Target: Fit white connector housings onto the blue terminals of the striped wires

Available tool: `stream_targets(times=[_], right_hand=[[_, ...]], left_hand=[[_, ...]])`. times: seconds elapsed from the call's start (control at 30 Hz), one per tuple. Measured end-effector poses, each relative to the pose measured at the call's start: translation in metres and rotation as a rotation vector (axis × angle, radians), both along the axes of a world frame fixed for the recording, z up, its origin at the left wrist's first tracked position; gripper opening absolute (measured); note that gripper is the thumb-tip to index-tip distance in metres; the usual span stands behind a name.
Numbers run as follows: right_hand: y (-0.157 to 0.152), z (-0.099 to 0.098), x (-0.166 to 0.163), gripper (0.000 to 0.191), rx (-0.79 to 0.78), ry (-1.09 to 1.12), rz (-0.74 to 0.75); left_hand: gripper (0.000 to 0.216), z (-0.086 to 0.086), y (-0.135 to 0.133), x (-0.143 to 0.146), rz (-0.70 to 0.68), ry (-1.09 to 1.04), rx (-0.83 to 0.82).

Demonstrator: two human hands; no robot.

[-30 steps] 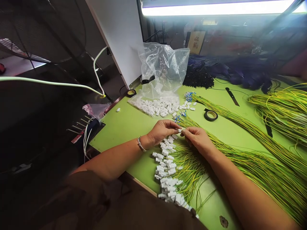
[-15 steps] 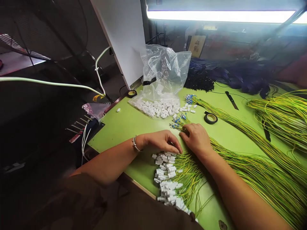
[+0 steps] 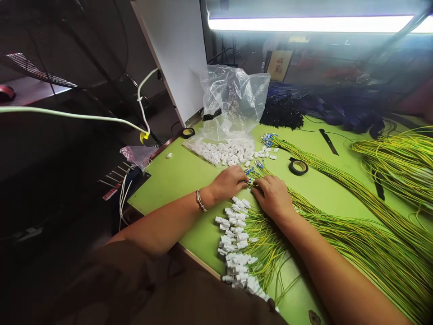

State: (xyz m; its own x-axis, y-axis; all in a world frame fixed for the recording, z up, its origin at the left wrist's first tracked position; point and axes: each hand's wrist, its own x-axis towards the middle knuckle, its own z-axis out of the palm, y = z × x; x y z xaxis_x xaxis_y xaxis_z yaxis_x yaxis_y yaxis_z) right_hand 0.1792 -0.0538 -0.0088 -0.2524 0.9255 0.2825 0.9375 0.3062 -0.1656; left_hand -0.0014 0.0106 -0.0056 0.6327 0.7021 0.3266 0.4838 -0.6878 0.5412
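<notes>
My left hand (image 3: 230,183), with a bracelet at the wrist, is closed with its fingertips at the tip of a yellow-green wire beside the blue terminals (image 3: 249,171). Close on its right, my right hand (image 3: 274,195) has thumb and fingers closed on the same yellow-green wire, over the bundle. The fingers partly hide the wire. Below both hands lies a row of white connector housings (image 3: 237,239) fitted on yellow-green wires (image 3: 270,243), which trail off to the right. Loose white housings (image 3: 267,152) lie just beyond the blue terminals.
A clear plastic bag (image 3: 233,104) spills white housings (image 3: 223,151) behind my hands. Black tape (image 3: 298,167) and a dark blade-like strip (image 3: 328,141) lie right. Another wire bundle (image 3: 399,167) is at far right. Dark cables (image 3: 324,106) lie behind. The green table (image 3: 162,180) ends at left.
My left hand has moved up and away from the row of white housings to the blue terminals. A white housing shows at the row's top. My right hand has stayed nearly in place.
</notes>
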Motion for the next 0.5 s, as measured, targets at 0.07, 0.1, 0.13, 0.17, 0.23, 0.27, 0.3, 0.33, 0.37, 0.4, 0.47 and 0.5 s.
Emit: stream_targets(times=[0.07, 0.1, 0.13, 0.17, 0.23, 0.27, 0.3, 0.33, 0.37, 0.4, 0.47, 0.5], right_hand=[[0.003, -0.002, 0.001, 0.015, -0.003, 0.034, 0.010], [0.004, -0.004, 0.002, 0.016, -0.005, 0.077, 0.020], [0.007, -0.005, 0.004, 0.017, -0.004, 0.140, 0.030], [0.009, -0.006, 0.006, 0.017, -0.002, 0.221, 0.034], [0.013, -0.008, 0.010, 0.017, 0.004, 0.396, 0.022], [0.015, -0.008, 0.012, 0.017, 0.001, 0.475, 0.007], [0.015, -0.008, 0.013, 0.017, -0.010, 0.542, -0.008], [0.015, -0.007, 0.014, 0.017, -0.030, 0.601, -0.018], [0.015, -0.005, 0.014, 0.018, -0.056, 0.656, -0.023], [0.013, -0.004, 0.014, 0.018, -0.081, 0.706, -0.030], [0.010, -0.001, 0.012, 0.019, -0.113, 0.787, -0.044], [0.009, 0.001, 0.011, 0.019, -0.112, 0.816, -0.054]], left_hand=[[0.005, 0.004, -0.002, 0.001, -0.016, -0.096, 0.023], [0.006, 0.007, -0.003, 0.001, -0.026, -0.161, 0.016], [0.008, 0.010, -0.003, 0.001, -0.035, -0.229, -0.012], [0.013, 0.013, -0.003, 0.000, -0.032, -0.296, -0.056], [0.018, 0.016, -0.001, -0.003, 0.041, -0.396, -0.149], [0.017, 0.016, 0.001, -0.005, 0.106, -0.411, -0.180], [0.017, 0.014, 0.003, -0.007, 0.166, -0.399, -0.200], [0.016, 0.012, 0.005, -0.009, 0.202, -0.361, -0.212], [0.014, 0.009, 0.006, -0.010, 0.204, -0.302, -0.216], [0.010, 0.006, 0.006, -0.010, 0.173, -0.231, -0.209], [0.014, 0.002, 0.005, -0.008, 0.073, -0.091, -0.156], [0.017, 0.001, 0.004, -0.006, 0.036, -0.031, -0.117]])
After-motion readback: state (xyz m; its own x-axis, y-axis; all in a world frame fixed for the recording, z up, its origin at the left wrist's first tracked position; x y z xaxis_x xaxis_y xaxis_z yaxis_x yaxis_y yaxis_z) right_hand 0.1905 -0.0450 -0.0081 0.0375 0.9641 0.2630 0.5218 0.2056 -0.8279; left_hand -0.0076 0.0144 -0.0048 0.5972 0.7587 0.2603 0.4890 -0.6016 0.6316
